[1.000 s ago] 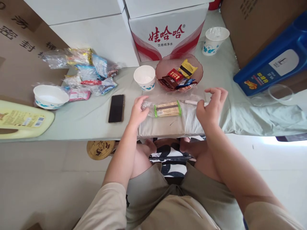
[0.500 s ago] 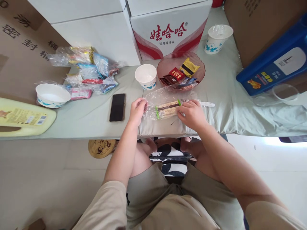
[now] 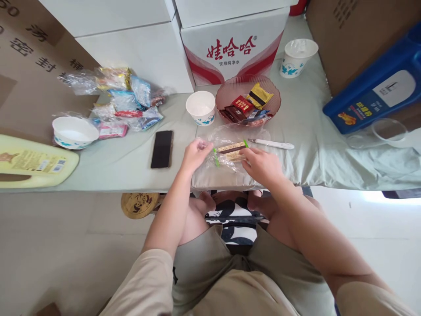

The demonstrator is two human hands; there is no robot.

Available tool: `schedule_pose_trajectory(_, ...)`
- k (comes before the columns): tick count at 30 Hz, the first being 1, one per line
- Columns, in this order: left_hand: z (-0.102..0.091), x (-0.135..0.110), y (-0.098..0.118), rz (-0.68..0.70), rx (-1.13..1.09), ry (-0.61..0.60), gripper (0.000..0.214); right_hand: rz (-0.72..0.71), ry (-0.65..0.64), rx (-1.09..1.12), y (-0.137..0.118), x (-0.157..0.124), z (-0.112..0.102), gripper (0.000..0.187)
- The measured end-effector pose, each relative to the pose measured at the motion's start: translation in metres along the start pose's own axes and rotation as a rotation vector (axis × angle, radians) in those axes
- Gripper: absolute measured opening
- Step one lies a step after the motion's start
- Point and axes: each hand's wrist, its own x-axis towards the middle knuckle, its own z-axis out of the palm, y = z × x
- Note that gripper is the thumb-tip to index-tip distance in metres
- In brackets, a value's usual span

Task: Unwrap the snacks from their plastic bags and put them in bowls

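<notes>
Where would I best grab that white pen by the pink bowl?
Likely the white pen at its middle, pinched across the thin barrel from straight above: it lies flat, sideways on the cloth, free on both long sides, with the right hand close in front.

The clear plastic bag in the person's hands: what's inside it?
One tan snack bar with green ends lies inside the clear plastic bag. The left hand pinches the bag's left end; the right hand grips the bar's right end, hiding part of it.
</notes>
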Motion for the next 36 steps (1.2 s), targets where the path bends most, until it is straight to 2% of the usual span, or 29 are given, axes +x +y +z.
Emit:
schedule_pose_trajectory(2,0.002,-0.004,-0.003,0.024,0.096,-0.091,0.018,-0.087,0.108,0.005,-0.001,0.004,0.002,0.031)
schedule_pose_trajectory(6,0.005,-0.013,0.002,0.013,-0.031,-0.235,0.015,-0.210,0.096,0.066,-0.003,0.008,0.012,0.058)
schedule_pose_trajectory(8,0.006,-0.019,0.010,-0.040,-0.160,-0.256,0.019,-0.206,0.081,0.094,-0.004,0.009,0.017,0.065)
schedule_pose_trajectory(12,0.008,-0.027,0.029,-0.201,-0.519,-0.328,0.036,-0.145,0.082,0.113,-0.004,0.011,0.019,0.063)
schedule_pose_trajectory(15,0.009,-0.027,0.037,-0.277,-0.713,-0.390,0.041,-0.104,0.097,0.163,0.000,0.014,0.017,0.065)
schedule_pose_trajectory(19,0.013,-0.020,0.037,-0.340,-0.734,-0.324,0.033,-0.122,0.115,0.395,0.011,0.019,0.015,0.062)
schedule_pose_trajectory(22,0.014,-0.014,0.032,-0.375,-0.659,-0.234,0.025,-0.101,0.174,0.537,0.021,0.018,0.013,0.046)
schedule_pose_trajectory(24,0.013,-0.010,0.028,-0.366,-0.619,-0.155,0.022,-0.031,0.243,0.565,0.026,0.012,0.010,0.035)
schedule_pose_trajectory(26,0.012,-0.008,0.026,-0.353,-0.585,-0.081,0.020,0.053,0.323,0.564,0.031,0.005,0.003,0.032)
schedule_pose_trajectory(29,0.009,-0.006,0.026,-0.339,-0.545,-0.058,0.018,0.160,0.440,0.591,0.039,0.003,-0.016,0.032)
schedule_pose_trajectory(31,0.008,-0.005,0.027,-0.308,-0.541,-0.067,0.018,0.223,0.491,0.598,0.045,0.018,-0.035,0.030)
schedule_pose_trajectory(33,0.007,-0.005,0.029,-0.293,-0.553,-0.087,0.019,0.274,0.507,0.555,0.050,0.047,-0.055,0.029)
schedule_pose_trajectory(36,0.007,-0.003,0.031,-0.309,-0.556,-0.128,0.019,0.297,0.422,0.464,0.056,0.107,-0.077,0.049)
